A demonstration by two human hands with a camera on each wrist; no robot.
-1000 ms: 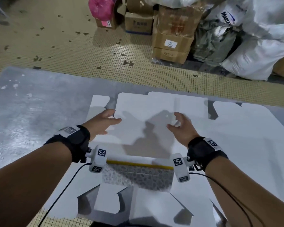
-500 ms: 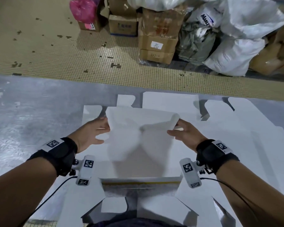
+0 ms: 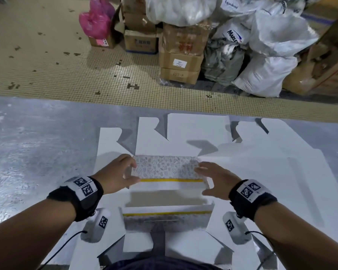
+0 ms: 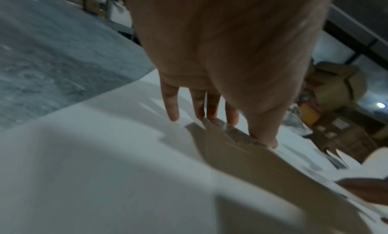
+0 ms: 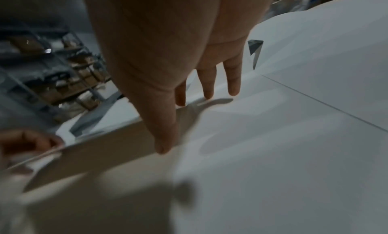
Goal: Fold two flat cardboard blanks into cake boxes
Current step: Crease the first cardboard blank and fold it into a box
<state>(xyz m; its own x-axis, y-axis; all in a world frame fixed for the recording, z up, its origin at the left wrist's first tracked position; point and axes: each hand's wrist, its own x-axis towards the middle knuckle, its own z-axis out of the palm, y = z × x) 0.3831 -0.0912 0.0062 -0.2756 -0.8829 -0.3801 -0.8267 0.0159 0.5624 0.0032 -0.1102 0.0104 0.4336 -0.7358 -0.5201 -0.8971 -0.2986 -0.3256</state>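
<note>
Left hand [image 3: 115, 175] & right hand [image 3: 216, 179] pinch ends of patterned flap [image 3: 165, 168], fingers spread. Uneven pressure could skew crease or tear blank [image 3: 271, 182].

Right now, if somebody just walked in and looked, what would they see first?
Probably the patterned panel with the yellow stripe, folded up in the middle of the white cardboard blank, with the left hand and right hand holding its two ends. After that, the bright pink bag on the tiled floor at the far left of the pile of brown boxes and white sacks.
</note>
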